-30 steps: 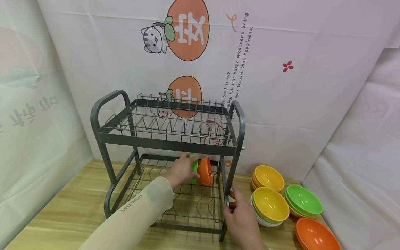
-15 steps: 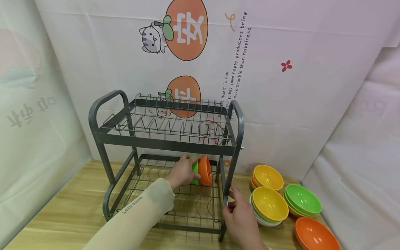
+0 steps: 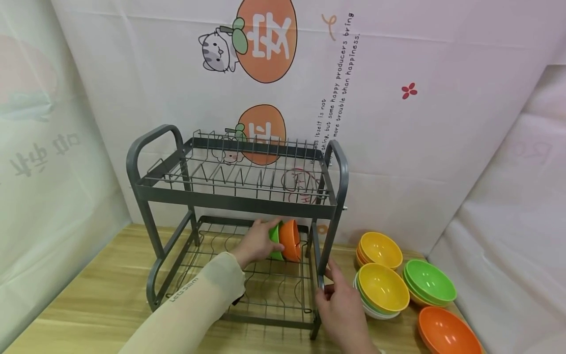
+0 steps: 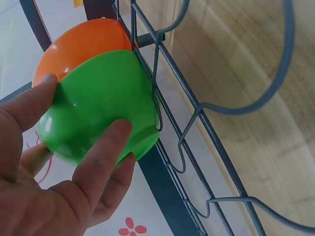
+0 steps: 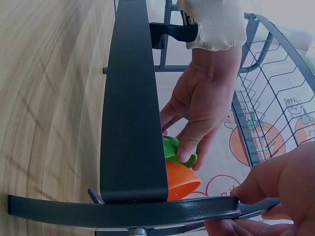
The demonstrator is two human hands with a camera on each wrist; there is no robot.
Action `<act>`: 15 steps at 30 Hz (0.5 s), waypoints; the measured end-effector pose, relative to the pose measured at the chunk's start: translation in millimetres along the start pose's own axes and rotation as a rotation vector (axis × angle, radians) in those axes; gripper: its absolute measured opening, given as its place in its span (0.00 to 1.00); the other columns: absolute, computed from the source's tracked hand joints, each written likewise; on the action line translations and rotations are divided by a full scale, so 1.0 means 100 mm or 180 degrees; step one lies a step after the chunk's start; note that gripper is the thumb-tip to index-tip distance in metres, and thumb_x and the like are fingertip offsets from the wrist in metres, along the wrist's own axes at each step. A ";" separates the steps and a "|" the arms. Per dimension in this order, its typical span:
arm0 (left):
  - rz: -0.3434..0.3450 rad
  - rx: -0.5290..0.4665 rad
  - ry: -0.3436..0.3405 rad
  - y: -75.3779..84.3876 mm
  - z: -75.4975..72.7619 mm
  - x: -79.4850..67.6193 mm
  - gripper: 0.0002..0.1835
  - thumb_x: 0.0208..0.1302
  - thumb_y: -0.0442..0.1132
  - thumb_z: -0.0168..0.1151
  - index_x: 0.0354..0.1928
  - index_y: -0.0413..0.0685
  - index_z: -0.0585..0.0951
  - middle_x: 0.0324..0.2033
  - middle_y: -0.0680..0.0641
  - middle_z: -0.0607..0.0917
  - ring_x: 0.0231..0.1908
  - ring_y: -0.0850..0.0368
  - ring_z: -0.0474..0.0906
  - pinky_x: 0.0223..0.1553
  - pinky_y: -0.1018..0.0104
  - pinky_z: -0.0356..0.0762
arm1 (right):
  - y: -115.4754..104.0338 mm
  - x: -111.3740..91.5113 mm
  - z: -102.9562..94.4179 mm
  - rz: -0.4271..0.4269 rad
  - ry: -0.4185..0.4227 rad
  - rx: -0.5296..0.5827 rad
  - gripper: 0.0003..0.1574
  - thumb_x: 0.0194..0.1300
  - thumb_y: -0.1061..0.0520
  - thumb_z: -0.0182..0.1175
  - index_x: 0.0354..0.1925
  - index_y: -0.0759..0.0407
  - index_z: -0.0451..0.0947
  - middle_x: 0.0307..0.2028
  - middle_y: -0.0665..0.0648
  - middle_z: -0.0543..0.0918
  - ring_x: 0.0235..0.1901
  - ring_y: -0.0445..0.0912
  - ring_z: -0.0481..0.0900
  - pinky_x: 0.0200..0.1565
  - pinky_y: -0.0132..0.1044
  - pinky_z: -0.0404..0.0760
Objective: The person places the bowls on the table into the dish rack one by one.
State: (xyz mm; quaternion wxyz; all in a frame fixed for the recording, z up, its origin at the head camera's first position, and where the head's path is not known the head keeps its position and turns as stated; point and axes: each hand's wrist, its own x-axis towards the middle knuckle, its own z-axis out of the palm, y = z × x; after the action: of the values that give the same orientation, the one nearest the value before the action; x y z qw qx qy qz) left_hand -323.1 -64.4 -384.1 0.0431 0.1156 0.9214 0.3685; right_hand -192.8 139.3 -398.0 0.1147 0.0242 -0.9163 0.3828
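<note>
A: What have your left fingers got?

B: The green bowl. Your left hand holds it, the thumb by the rim and the other fingers against its outside.

A: And your right hand?

B: It's gripping the dish rack's right side frame — thumb on one side of the curved bar, fingers on the other.

A: Where does your green bowl sit?

B: On edge at the back right of the lower tier, just left of an orange bowl. That one is also on edge, its mouth turned to your right; you can't tell how far the two nest.

A: What's above your left hand?

B: The upper tier, with its wire dividers standing up.

A: And past your right hand?

B: Bowls on the worktop: two stacks topped with yellow — a rear stack and a front stack — then a green-topped stack further right, and a second orange bowl nearest you. Behind your rack hangs a printed white sheet.
</note>
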 end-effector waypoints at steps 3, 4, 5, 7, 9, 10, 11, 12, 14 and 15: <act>-0.0001 -0.0060 -0.0020 -0.01 -0.01 -0.02 0.46 0.60 0.43 0.73 0.77 0.60 0.60 0.71 0.33 0.58 0.52 0.44 0.75 0.38 0.58 0.74 | -0.01 0.00 0.00 0.0021 -0.0009 -0.0005 0.44 0.62 0.65 0.65 0.73 0.60 0.61 0.55 0.66 0.81 0.31 0.41 0.79 0.32 0.37 0.80; 0.0009 -0.0081 -0.0032 -0.01 -0.01 -0.02 0.46 0.60 0.42 0.73 0.78 0.60 0.59 0.71 0.33 0.58 0.51 0.44 0.76 0.38 0.58 0.74 | -0.01 0.00 -0.01 0.0034 -0.0014 -0.0011 0.44 0.62 0.65 0.65 0.73 0.60 0.61 0.55 0.66 0.81 0.31 0.41 0.79 0.33 0.37 0.80; 0.0011 -0.0119 -0.0048 -0.01 -0.02 -0.03 0.46 0.61 0.42 0.73 0.78 0.59 0.59 0.70 0.33 0.59 0.50 0.45 0.75 0.38 0.58 0.74 | -0.01 0.00 -0.01 0.0047 -0.0020 -0.0014 0.44 0.62 0.65 0.65 0.73 0.60 0.61 0.55 0.66 0.81 0.31 0.41 0.79 0.33 0.37 0.80; 0.0034 -0.0298 -0.0088 -0.03 -0.03 -0.04 0.45 0.62 0.39 0.71 0.78 0.56 0.58 0.68 0.32 0.61 0.45 0.46 0.75 0.37 0.58 0.75 | -0.02 0.00 -0.01 0.0064 -0.0033 -0.0027 0.44 0.62 0.65 0.64 0.73 0.60 0.60 0.56 0.65 0.81 0.32 0.42 0.79 0.34 0.38 0.80; 0.0061 -0.0517 -0.0130 -0.04 -0.05 -0.05 0.44 0.64 0.38 0.69 0.78 0.52 0.58 0.65 0.33 0.65 0.41 0.48 0.75 0.36 0.59 0.76 | -0.02 0.00 -0.01 0.0073 -0.0034 -0.0034 0.44 0.62 0.65 0.64 0.73 0.60 0.60 0.56 0.65 0.81 0.33 0.42 0.79 0.35 0.38 0.81; 0.0057 -0.0614 -0.0141 -0.04 -0.06 -0.06 0.43 0.64 0.37 0.68 0.78 0.50 0.58 0.63 0.33 0.67 0.40 0.49 0.74 0.36 0.59 0.77 | -0.01 0.00 -0.01 0.0077 -0.0036 -0.0037 0.44 0.62 0.65 0.64 0.73 0.60 0.60 0.56 0.65 0.80 0.33 0.43 0.80 0.35 0.38 0.81; 0.0042 -0.0671 -0.0127 -0.04 -0.06 -0.07 0.43 0.65 0.37 0.67 0.78 0.49 0.57 0.62 0.34 0.68 0.39 0.49 0.74 0.36 0.59 0.78 | -0.01 0.00 -0.01 0.0078 -0.0036 -0.0040 0.44 0.62 0.65 0.64 0.73 0.60 0.60 0.56 0.65 0.80 0.34 0.43 0.80 0.35 0.39 0.81; 0.0029 -0.0676 -0.0093 -0.04 -0.07 -0.08 0.42 0.65 0.37 0.66 0.78 0.48 0.58 0.62 0.34 0.68 0.39 0.49 0.74 0.36 0.59 0.78 | -0.01 0.00 -0.01 0.0078 -0.0038 -0.0043 0.44 0.62 0.65 0.64 0.74 0.60 0.60 0.56 0.65 0.80 0.34 0.43 0.80 0.36 0.39 0.81; -0.0031 -0.0552 0.0022 -0.02 -0.06 -0.14 0.42 0.65 0.39 0.66 0.78 0.50 0.58 0.63 0.33 0.68 0.41 0.48 0.75 0.38 0.58 0.78 | -0.01 0.00 -0.01 0.0076 -0.0041 -0.0043 0.44 0.62 0.64 0.64 0.74 0.60 0.60 0.56 0.65 0.80 0.34 0.43 0.80 0.36 0.39 0.81; -0.0083 -0.0476 0.0096 0.01 -0.06 -0.18 0.42 0.65 0.40 0.66 0.78 0.51 0.58 0.65 0.33 0.66 0.42 0.48 0.74 0.39 0.57 0.78 | 0.00 0.00 0.00 0.0075 -0.0044 -0.0044 0.44 0.62 0.64 0.64 0.74 0.60 0.60 0.57 0.65 0.80 0.33 0.43 0.79 0.35 0.39 0.81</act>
State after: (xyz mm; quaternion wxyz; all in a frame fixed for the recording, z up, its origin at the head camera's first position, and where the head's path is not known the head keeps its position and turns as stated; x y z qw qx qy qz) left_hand -306.4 -72.3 -379.7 0.0425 0.0945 0.8933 0.4373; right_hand -192.8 139.3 -397.4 0.1040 0.0153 -0.9200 0.3777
